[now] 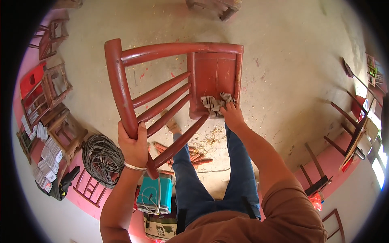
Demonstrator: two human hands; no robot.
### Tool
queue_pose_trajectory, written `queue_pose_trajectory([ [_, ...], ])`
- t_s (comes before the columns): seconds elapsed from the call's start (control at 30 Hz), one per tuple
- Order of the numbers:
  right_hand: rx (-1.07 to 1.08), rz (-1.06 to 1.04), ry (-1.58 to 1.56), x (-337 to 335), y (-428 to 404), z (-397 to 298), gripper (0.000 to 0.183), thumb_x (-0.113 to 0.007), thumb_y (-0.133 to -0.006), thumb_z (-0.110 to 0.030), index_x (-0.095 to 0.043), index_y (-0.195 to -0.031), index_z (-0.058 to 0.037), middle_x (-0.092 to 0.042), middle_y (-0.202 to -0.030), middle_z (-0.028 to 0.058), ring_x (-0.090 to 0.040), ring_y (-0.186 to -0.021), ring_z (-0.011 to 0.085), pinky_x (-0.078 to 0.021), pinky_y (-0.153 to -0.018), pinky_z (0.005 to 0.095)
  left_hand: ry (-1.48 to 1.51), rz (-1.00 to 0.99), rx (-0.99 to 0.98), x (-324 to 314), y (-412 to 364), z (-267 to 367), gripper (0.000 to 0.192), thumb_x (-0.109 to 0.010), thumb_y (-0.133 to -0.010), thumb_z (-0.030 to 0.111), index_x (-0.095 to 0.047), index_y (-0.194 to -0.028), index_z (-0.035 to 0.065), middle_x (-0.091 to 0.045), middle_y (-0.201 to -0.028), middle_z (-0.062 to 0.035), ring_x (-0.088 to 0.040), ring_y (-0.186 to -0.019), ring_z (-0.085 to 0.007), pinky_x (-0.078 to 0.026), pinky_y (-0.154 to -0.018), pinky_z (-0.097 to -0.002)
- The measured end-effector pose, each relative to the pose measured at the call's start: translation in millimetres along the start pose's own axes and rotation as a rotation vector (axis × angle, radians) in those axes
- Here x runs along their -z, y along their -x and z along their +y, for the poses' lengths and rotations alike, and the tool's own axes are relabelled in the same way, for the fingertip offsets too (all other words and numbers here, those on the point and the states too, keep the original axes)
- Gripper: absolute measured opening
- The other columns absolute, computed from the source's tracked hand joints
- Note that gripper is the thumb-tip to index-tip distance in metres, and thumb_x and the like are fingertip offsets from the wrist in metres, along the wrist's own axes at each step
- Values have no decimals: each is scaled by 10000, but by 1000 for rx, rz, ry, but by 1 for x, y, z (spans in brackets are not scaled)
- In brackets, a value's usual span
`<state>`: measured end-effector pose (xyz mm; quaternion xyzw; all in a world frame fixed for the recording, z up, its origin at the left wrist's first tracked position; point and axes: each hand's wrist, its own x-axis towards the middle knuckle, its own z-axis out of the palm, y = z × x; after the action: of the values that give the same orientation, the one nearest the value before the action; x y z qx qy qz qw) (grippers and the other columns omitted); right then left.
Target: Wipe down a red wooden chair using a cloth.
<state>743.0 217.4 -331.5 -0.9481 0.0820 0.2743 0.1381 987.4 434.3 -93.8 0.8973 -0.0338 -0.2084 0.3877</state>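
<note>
A red-painted wooden chair (215, 73) stands before me, its spindled back towards my left and its seat towards my right. My left hand (132, 144) grips the thick top rail (117, 82) of the backrest near its lower end; a bracelet circles that wrist. On the near part of the seat, my right hand (233, 116) holds a crumpled pale cloth with dark stripes (212, 104), pressed against the red surface. The seat's paint is worn along its right edge. The chair's legs are hidden beneath the seat.
Reddish corn cobs (202, 159) and scattered kernels lie on the concrete floor by my feet. Left are a coil of dark cable (102, 159), wooden stools (56, 88) and paper bundles (50, 155). A teal box-like appliance (156, 193) stands near my leg. Right is a dark-legged table (354, 133).
</note>
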Motion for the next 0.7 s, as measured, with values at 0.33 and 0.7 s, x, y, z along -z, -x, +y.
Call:
queue_pose_trajectory([
  [0.33, -234, 393, -152, 126, -161, 139, 541, -645, -740, -67, -467, -1231, -210, -471, -1253, 150, -487, -1137, 378, -461, -919, 458, -7, 25, 59, 9, -7, -9, 238, -627, -886, 150, -532, -1041, -3, -548, -839, -22, -480, -708, -88, -415, -626, -235],
  [0.7, -450, 268, -733, -44, 45, 31, 518, -585, -725, -3, -456, -1218, -92, -405, -1227, 262, -492, -1066, 487, -460, -890, 515, -10, 45, 80, 0, -1, -2, 246, -637, -894, 228, -553, -986, 16, -560, -780, -22, -490, -667, -78, -414, -588, -221],
])
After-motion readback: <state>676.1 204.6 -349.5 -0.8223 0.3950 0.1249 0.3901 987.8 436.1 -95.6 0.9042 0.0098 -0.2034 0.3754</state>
